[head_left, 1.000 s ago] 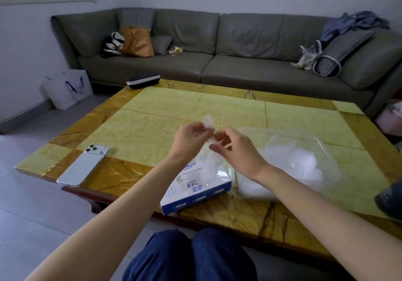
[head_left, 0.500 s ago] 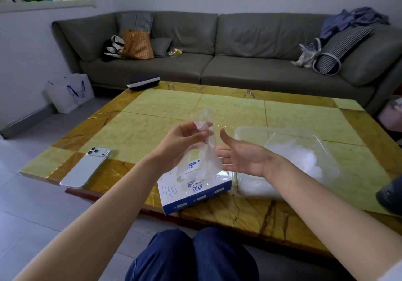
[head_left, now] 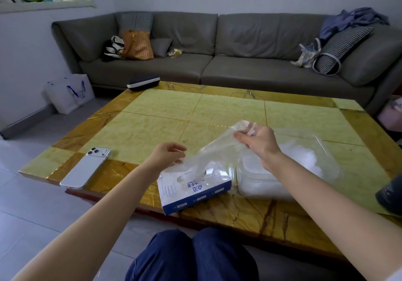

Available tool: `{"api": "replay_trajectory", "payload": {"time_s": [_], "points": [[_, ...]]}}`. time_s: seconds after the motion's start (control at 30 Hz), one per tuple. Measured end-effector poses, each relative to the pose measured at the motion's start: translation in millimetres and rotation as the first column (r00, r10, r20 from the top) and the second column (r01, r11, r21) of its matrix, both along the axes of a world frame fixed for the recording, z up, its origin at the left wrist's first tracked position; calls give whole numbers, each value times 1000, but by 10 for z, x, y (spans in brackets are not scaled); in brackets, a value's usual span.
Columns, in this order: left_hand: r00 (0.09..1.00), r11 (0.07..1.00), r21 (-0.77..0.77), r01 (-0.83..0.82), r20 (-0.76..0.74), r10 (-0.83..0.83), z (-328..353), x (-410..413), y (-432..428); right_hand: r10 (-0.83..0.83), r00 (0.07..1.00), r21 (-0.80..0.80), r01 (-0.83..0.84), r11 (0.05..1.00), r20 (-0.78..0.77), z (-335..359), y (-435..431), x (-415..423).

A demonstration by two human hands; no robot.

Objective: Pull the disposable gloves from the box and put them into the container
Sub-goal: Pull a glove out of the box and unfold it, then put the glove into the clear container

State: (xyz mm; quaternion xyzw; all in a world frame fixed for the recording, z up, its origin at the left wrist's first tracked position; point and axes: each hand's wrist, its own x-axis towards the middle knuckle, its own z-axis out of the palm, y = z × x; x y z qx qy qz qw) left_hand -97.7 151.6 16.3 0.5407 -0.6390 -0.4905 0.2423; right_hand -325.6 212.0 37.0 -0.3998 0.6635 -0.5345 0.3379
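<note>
A clear disposable glove (head_left: 217, 150) is stretched in the air above the blue-and-white glove box (head_left: 195, 190), which lies near the table's front edge. My right hand (head_left: 258, 141) pinches the glove's upper end, over the left rim of the clear plastic container (head_left: 330, 150). My left hand (head_left: 167, 155) hovers just left of the box, fingers curled, with the glove's lower end at its fingertips. A pile of whitish gloves (head_left: 304, 163) fills the container, which stands right beside the box.
A white phone (head_left: 86, 167) lies near the front left corner of the yellow-green tiled table (head_left: 165, 126). A black case (head_left: 143, 82) sits at the far edge. A dark object (head_left: 389, 193) shows at the right border. A grey sofa (head_left: 250, 72) stands behind.
My right hand, held flat half a second ago, has taken the glove's top and drawn it right toward the container. My left hand has dropped lower, to the glove's other end.
</note>
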Motion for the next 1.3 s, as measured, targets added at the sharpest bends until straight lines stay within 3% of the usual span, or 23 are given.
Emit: {"api": "replay_trajectory", "payload": {"time_s": [0.07,0.13,0.23,0.37,0.47,0.57,0.67,0.87,0.93,1.03,1.13,1.23,1.3], "points": [[1000,996,-89,-5,-7,5,106,-54,-17,70,988,36,-65,997,-139,29,13,-22],[988,969,-198,145,-18,-152,295,-153,0,194,945,70,-182,981,-262,110,60,8],[889,847,-270,457,157,-430,575,-364,62,381,855,79,-378,922,-352,269,112,99],[732,718,-217,661,397,-553,795,-532,69,447,785,89,-455,886,-429,339,139,112],[740,722,-249,645,437,-511,873,-565,20,446,823,56,-457,888,-353,322,211,36],[829,779,-303,549,318,-461,939,-610,-43,531,818,85,-526,846,-221,243,295,-33],[854,794,-326,513,286,-435,996,-680,-108,549,784,114,-541,833,-289,162,328,-99],[867,801,-363,477,346,-359,976,-852,-223,356,810,120,-341,932,-467,180,246,-509],[906,788,-459,410,306,-293,940,-1002,-245,237,788,79,-234,969,-568,227,216,-679],[974,729,-647,224,177,-143,931,-1258,-244,57,658,-6,-93,996,-751,329,218,-881],[994,659,-746,96,32,-108,993,-1429,-220,-138,523,-168,-10,986,-841,483,263,-1028],[989,579,-808,107,27,-144,1007,-1545,-204,-299,398,-327,-3,945,-867,575,336,-1184],[976,583,-787,201,109,-190,885,-1565,-215,-251,330,-298,-99,949,-910,505,407,-1253]]}}
